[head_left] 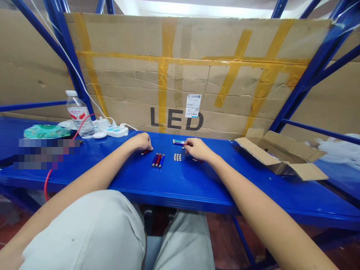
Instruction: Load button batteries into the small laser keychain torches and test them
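My left hand point(144, 142) is closed, its fingertips down at the table around a small red metal tube point(145, 152). To its right lie three slim tubes point(158, 160), red and blue with silver ends, side by side. Several small round silver pieces point(177, 157) sit in tidy rows beside them. My right hand point(198, 148) is pinched at a small red and silver piece point(183, 147), mostly hidden by the fingers. Just behind its fingertips lie blue and green tubes point(177, 142). Under the right palm, a reddish item point(197, 160) shows partly.
An open cardboard box point(281, 152) stands on the blue table point(174, 185) at the right. At the left are a water bottle point(80, 114), a power strip point(115, 131) and a green packet point(46, 131). A large cardboard sheet point(129, 82) stands behind.
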`<state>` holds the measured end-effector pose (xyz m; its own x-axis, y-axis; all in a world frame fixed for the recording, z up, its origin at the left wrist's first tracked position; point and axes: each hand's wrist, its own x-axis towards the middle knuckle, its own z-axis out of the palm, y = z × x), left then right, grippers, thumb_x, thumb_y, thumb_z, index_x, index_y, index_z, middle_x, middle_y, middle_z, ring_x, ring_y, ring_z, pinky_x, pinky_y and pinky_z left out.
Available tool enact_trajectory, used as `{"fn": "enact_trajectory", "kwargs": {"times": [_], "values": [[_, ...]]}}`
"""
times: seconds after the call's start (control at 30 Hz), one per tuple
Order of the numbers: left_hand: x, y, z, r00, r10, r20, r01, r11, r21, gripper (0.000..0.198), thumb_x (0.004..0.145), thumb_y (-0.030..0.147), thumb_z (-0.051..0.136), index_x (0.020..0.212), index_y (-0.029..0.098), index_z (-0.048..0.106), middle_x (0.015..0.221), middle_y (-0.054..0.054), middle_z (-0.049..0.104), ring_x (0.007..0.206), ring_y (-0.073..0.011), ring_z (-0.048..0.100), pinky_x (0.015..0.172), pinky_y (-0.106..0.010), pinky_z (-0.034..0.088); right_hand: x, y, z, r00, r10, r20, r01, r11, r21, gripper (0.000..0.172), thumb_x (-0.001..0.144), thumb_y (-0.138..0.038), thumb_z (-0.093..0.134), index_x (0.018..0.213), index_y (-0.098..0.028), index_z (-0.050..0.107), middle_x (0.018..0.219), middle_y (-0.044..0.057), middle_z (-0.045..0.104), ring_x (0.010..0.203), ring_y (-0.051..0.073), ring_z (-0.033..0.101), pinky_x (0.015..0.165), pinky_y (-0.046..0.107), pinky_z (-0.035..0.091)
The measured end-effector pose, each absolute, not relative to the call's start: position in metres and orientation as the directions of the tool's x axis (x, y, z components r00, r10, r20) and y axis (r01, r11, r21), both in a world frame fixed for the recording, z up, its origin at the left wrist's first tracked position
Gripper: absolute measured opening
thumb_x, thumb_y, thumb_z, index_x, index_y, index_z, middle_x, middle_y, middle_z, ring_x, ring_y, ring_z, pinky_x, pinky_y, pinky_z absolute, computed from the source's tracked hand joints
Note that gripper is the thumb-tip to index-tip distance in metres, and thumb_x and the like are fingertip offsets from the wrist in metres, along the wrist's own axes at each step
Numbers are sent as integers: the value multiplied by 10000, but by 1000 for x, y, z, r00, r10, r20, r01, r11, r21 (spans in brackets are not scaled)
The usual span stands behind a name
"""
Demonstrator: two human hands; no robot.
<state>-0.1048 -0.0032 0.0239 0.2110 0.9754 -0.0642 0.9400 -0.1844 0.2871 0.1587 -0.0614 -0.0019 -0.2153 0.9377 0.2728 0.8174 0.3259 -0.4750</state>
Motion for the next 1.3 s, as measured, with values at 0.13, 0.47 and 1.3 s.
{"fn": "enact_trajectory", "kwargs": {"times": [0.13, 0.47, 1.3], "values": [[-104, -6, 26, 214, 973, -86, 943, -183, 279, 79, 626, 223, 680, 685, 180, 708, 761, -41, 738, 713, -171, 648, 581, -215, 428, 158, -63, -1, -211, 937, 277, 814, 326, -482, 156, 878, -175, 502, 809, -158, 641, 797, 53, 690, 719, 149, 566, 637, 233, 364], [-109, -3, 26, 325, 937, -124, 887, -257, 383, 185, 604, 176, 612, 755, 186, 718, 645, 0, 694, 638, -156, 631, 580, -208, 433, 157, -62, -1, -214, 932, 292, 813, 336, -476, 162, 880, -185, 505, 783, -160, 633, 804, 58, 690, 721, 151, 561, 629, 233, 356], [-123, -11, 30, 451, 811, -373, 789, -168, 591, 222, 561, 292, 761, 730, 155, 716, 639, -21, 656, 594, -120, 575, 559, -204, 471, 157, -64, 0, -238, 926, 294, 817, 354, -454, 166, 870, -181, 496, 754, -167, 613, 790, 56, 684, 723, 154, 560, 631, 239, 353]]}}
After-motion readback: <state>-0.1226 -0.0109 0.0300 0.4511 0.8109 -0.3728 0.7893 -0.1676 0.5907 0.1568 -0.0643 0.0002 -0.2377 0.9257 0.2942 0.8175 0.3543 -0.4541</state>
